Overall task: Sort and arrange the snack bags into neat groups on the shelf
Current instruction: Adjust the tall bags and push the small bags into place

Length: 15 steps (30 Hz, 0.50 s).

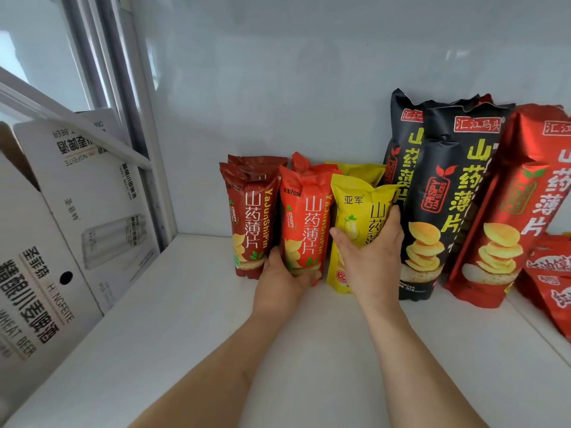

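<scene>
Small snack bags stand in a row on the white shelf (191, 319): dark red bags (250, 211), orange-red bags (304, 217) and yellow bags (358, 208), each colour with another behind it. My left hand (282, 279) grips the bottom of the front orange-red bag. My right hand (370, 257) wraps round the front yellow bag, thumb on its left, fingers on its right. Taller black bags (445, 193) and a tall red bag (519, 211) stand upright to the right.
White beer cartons (61, 230) lean at the shelf's left end beside a metal upright (142, 125). Flat red packets (550, 273) lie at the far right. The shelf's back wall (278, 88) is close behind the bags.
</scene>
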Motion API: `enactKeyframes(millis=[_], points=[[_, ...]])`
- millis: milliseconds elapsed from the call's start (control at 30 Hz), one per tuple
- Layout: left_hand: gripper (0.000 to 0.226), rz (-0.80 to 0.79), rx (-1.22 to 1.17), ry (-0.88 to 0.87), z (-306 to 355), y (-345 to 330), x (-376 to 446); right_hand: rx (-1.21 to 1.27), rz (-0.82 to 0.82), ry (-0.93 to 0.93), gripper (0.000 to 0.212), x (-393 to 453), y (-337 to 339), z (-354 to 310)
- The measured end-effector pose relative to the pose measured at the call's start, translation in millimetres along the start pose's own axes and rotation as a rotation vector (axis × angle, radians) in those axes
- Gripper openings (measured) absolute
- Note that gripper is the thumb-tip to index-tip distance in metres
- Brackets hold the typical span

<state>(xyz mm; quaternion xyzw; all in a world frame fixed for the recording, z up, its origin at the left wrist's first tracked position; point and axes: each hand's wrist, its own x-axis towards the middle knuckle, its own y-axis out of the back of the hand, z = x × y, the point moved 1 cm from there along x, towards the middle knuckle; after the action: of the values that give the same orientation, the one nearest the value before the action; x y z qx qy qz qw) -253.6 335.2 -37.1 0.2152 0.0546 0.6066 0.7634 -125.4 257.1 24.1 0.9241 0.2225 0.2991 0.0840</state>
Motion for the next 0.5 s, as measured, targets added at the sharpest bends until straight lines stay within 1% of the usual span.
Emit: enactKeyframes(millis=[67,100,167,200,267,300,333,367,400,433,500], points=[[0.081,0.009,0.078,-0.014,4.3,7.5,-7.8,-0.015,0.069,0.076,0.106,-2.4,2.7,-10.9],[0.072,0.025,0.162,-0.020,8.2,13.3,-12.5,-0.044,0.118,0.144,0.102,-2.6,4.7,-18.1],[0.050,0.110,0.342,-0.034,16.1,28.5,-20.2,-0.097,0.193,0.300,0.092,-1.2,9.0,-34.6],[0.043,0.176,0.364,-0.033,17.4,36.7,-21.5,-0.107,0.189,0.361,0.087,1.2,10.0,-43.4],[0.040,0.322,0.245,-0.010,15.7,52.1,-18.5,-0.133,0.082,0.450,0.076,9.5,9.7,-64.1],[0.045,0.390,0.174,-0.001,12.4,59.4,-14.7,-0.163,-0.002,0.487,0.070,16.0,7.9,-75.1],[0.056,0.439,0.132,-0.005,9.2,65.3,-9.4,-0.197,-0.095,0.518,0.065,23.3,4.7,-86.2],[0.069,0.451,0.109,-0.011,4.8,70.0,-3.6,-0.229,-0.192,0.534,0.061,32.8,0.1,-97.0],[0.082,0.425,0.090,-0.012,1.3,72.7,2.8,-0.265,-0.287,0.542,0.058,43.4,-5.9,-107.7],[0.093,0.365,0.073,0.004,-2.0,74.1,8.6,-0.305,-0.376,0.542,0.056,54.4,-13.5,-118.5],[0.109,0.227,-0.017,0.051,-9.6,72.4,18.7,-0.378,-0.538,0.530,0.055,76.2,-32.8,-136.7]])
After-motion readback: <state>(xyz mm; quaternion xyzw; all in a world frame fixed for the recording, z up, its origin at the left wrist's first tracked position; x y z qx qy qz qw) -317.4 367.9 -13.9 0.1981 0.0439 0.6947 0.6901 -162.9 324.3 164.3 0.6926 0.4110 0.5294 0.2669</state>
